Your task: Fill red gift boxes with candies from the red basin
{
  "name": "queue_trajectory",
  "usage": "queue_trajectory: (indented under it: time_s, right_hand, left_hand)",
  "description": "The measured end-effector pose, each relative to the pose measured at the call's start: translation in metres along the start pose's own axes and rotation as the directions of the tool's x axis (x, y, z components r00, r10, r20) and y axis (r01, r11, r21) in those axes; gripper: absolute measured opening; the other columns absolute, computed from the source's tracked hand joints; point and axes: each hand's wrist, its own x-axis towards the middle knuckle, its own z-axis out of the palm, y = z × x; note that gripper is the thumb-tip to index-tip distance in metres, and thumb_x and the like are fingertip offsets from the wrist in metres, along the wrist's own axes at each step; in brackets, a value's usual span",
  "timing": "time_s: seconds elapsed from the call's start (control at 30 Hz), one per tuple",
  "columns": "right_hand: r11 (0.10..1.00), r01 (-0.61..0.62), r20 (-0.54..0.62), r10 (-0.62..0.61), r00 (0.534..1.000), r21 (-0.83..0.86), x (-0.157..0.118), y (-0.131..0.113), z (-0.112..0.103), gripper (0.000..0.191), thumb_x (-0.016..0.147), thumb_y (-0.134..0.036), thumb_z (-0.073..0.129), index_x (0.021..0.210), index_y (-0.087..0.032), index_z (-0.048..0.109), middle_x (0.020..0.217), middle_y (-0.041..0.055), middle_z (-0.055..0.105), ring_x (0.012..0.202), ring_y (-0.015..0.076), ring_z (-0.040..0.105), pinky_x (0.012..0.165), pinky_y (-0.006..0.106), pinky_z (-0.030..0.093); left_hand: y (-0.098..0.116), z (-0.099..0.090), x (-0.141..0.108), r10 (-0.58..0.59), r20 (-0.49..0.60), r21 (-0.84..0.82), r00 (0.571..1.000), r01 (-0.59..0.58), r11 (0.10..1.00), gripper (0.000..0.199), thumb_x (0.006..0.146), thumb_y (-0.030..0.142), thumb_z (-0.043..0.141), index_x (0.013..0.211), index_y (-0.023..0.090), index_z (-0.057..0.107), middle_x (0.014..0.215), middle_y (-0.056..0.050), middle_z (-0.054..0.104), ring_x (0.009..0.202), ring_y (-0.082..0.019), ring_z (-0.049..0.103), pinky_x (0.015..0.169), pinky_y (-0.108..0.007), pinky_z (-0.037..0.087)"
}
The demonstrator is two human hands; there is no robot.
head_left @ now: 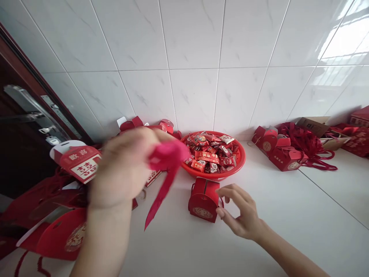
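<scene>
My left hand [123, 165], raised and blurred, grips a bright red ribbon [164, 184] whose pointed tail hangs down. A small red box [203, 200] with a gold emblem stands upright on the white surface, its lid flaps meeting at the top and cords at its sides. At the box's right side is my right hand [242, 209], thumb and fingers apart with nothing between them. Just behind the box sits a red plastic basket [241, 163] full of red-wrapped candies [207, 156].
Several red boxes [77, 161] crowd the left side beside a dark door [17, 154]. At the right are more red boxes [284, 157], a pile of dark red ribbons [302, 140] and an open cardboard box [334, 142]. A tiled wall [193, 92] stands behind.
</scene>
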Motion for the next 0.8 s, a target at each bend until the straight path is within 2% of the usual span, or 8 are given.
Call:
queue_trajectory:
  time_s: [0.1, 0.17, 0.27, 0.4, 0.5, 0.7, 0.77, 0.8]
  right_hand:
    - [0.948, -0.12, 0.068, 0.104, 0.992, 0.294, 0.012, -0.016, -0.009, 0.027, 0.096, -0.04, 0.058, 0.114, -0.02, 0.059, 0.083, 0.0051, 0.063, 0.073, 0.0194, 0.057, 0.067, 0.035, 0.05]
    - [0.828, -0.252, 0.224, 0.157, 0.962, 0.501, 0.017, -0.026, -0.009, 0.025, 0.095, -0.045, 0.06, 0.1, -0.02, 0.063, 0.083, 0.0048, 0.065, 0.074, 0.0182, 0.059, 0.066, 0.033, 0.052]
    - [0.587, -0.475, 0.405, 0.258, 0.877, 0.656, 0.019, -0.033, -0.006, 0.025, 0.098, -0.041, 0.058, 0.09, -0.018, 0.066, 0.083, 0.0055, 0.068, 0.064, 0.0137, 0.06, 0.059, 0.029, 0.052]
    - [0.379, -0.518, 0.317, 0.479, 0.819, 0.767, 0.015, -0.019, -0.011, 0.025, 0.094, -0.04, 0.064, 0.086, -0.017, 0.07, 0.073, 0.0037, 0.068, 0.053, 0.011, 0.057, 0.049, 0.024, 0.048]
    - [0.267, -0.479, 0.242, 0.604, 0.76, 0.836, 0.013, -0.005, -0.026, 0.02, 0.084, -0.04, 0.077, 0.09, -0.022, 0.071, 0.065, -0.002, 0.062, 0.044, 0.0063, 0.047, 0.042, 0.019, 0.042]
    - [0.399, -0.397, 0.047, 0.653, 0.756, 0.826, -0.007, 0.014, -0.081, 0.016, 0.076, -0.041, 0.083, 0.082, -0.029, 0.074, 0.067, -0.0035, 0.06, 0.038, 0.0032, 0.035, 0.038, 0.019, 0.037]
    - [0.494, -0.532, 0.146, 0.624, 0.768, 0.687, -0.015, 0.026, -0.113, 0.017, 0.078, -0.044, 0.08, 0.082, -0.029, 0.075, 0.064, -0.0011, 0.062, 0.038, 0.0074, 0.041, 0.04, 0.025, 0.043]
    - [0.536, -0.657, 0.25, 0.642, 0.725, 0.53, -0.017, 0.036, -0.133, 0.018, 0.079, -0.045, 0.078, 0.085, -0.027, 0.076, 0.062, 0.0016, 0.064, 0.041, 0.012, 0.049, 0.045, 0.031, 0.048]
  left_hand:
    - [-0.017, 0.03, -0.007, -0.203, 0.368, -0.074, 0.907, 0.246, 0.966, 0.03, 0.097, 0.034, 0.061, 0.078, 0.015, 0.072, 0.105, -0.01, 0.076, 0.089, -0.021, 0.071, 0.078, -0.031, 0.057]
    - [-0.026, 0.046, -0.011, -0.247, 0.466, -0.095, 0.85, 0.325, 0.941, 0.033, 0.097, 0.036, 0.06, 0.074, 0.014, 0.07, 0.115, -0.012, 0.074, 0.097, -0.024, 0.072, 0.085, -0.035, 0.057]
    - [-0.033, 0.058, -0.017, -0.249, 0.447, -0.104, 0.859, 0.327, 0.939, 0.034, 0.096, 0.038, 0.061, 0.071, 0.015, 0.067, 0.123, -0.012, 0.072, 0.103, -0.027, 0.071, 0.092, -0.039, 0.056]
    - [-0.041, 0.054, -0.022, -0.165, 0.368, -0.058, 0.915, 0.2, 0.978, 0.031, 0.097, 0.033, 0.058, 0.072, 0.017, 0.066, 0.121, -0.009, 0.073, 0.109, -0.025, 0.069, 0.098, -0.038, 0.053]
    - [-0.048, 0.047, -0.027, -0.122, 0.405, 0.048, 0.906, 0.112, 0.993, 0.029, 0.095, 0.026, 0.059, 0.068, 0.017, 0.064, 0.111, -0.007, 0.075, 0.102, -0.022, 0.07, 0.094, -0.033, 0.053]
    - [-0.06, 0.036, -0.03, -0.248, 0.46, 0.347, 0.853, 0.084, 0.934, 0.013, 0.094, 0.026, 0.063, 0.099, 0.019, 0.072, 0.104, -0.004, 0.076, 0.099, -0.018, 0.07, 0.09, -0.027, 0.053]
    - [-0.064, 0.031, -0.03, -0.292, 0.461, 0.441, 0.838, 0.069, 0.895, 0.017, 0.095, 0.029, 0.062, 0.106, 0.02, 0.071, 0.104, -0.003, 0.077, 0.097, -0.017, 0.07, 0.088, -0.026, 0.053]
    - [-0.066, 0.028, -0.029, -0.314, 0.472, 0.481, 0.824, 0.058, 0.875, 0.017, 0.095, 0.029, 0.061, 0.106, 0.021, 0.072, 0.104, -0.002, 0.077, 0.097, -0.017, 0.07, 0.087, -0.026, 0.053]
